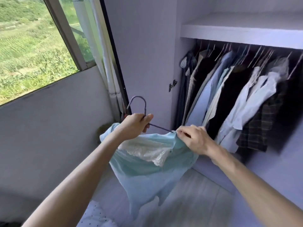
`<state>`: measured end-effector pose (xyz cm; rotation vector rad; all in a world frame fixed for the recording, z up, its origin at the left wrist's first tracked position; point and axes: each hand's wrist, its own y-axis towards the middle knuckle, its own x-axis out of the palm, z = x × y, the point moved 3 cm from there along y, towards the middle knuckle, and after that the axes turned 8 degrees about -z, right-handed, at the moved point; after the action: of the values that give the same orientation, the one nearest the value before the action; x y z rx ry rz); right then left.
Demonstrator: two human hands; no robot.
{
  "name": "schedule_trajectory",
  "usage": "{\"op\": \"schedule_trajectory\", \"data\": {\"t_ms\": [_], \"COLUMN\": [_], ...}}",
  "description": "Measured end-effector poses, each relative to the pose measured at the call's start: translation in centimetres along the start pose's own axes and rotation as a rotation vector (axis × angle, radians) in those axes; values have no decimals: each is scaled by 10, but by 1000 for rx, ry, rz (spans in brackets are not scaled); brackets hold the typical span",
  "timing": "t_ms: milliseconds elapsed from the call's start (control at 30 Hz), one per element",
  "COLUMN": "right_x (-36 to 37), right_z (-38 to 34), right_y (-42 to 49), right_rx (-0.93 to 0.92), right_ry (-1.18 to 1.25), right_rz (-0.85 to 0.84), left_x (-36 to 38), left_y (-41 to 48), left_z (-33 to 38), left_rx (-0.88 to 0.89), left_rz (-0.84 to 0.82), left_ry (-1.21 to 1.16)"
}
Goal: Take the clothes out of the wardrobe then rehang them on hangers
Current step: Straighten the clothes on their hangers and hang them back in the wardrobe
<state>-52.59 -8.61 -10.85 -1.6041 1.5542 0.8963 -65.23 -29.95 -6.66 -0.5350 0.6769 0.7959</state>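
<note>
A light blue garment (pixel 147 174) with a white lace collar hangs on a purple-grey hanger (pixel 141 102) in front of me. My left hand (pixel 136 125) grips the hanger at the base of its hook. My right hand (pixel 195 140) pinches the garment's shoulder at the right end of the hanger's arm. The open wardrobe (pixel 237 33) is to the right, and several shirts and jackets (pixel 229 95) hang on its rail.
A window (pixel 32 46) with a white curtain (pixel 105 54) fills the upper left. A white wall panel (pixel 147 54) stands between curtain and wardrobe. A pale spotted cloth (pixel 95 215) lies at the bottom. Light floor boards (pixel 196 202) lie below the garment.
</note>
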Motion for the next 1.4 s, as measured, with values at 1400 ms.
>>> {"op": "schedule_trajectory", "data": {"t_ms": [1400], "right_x": [-240], "right_z": [366], "right_y": [-83], "right_rx": [884], "right_ry": [369], "right_rz": [707], "left_x": [122], "left_y": [234], "left_z": [362], "left_rx": [722], "left_rz": [238], "left_ry": [584]}}
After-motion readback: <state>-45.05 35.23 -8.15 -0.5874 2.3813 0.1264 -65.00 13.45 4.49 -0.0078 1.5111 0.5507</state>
